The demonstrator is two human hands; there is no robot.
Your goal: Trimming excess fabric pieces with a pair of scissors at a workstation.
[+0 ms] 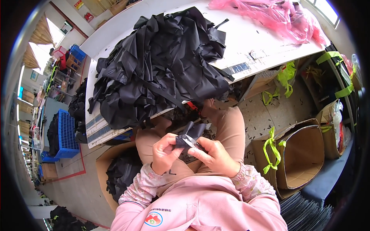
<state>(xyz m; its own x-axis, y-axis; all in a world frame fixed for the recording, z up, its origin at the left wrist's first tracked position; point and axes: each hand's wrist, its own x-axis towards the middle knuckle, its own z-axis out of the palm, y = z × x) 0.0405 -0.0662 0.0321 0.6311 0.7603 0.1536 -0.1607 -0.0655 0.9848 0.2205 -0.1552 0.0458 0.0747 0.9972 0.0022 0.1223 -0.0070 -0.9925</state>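
Observation:
Above my lap, my left hand (165, 153) pinches the edge of a black fabric piece (195, 130), which hangs away from me toward the table. In my right hand (219, 157) is a small pair of thread snips (190, 141), thumb and fingers closed round it. The metal blades lie against the black fabric beside my left fingertips. Whether the blades are apart or together is too small to tell. Just beyond my knees, a large heap of black fabric pieces (162, 65) covers much of the white table (254, 50) and droops over its near edge.
A pink plastic bag (277, 19) lies at the table's far right. On my left stands a cardboard box with black fabric pieces (123, 173); farther left is a blue crate (68, 134). To my right are an open cardboard box (302, 158) and green ties (272, 152). Dark scraps litter the floor.

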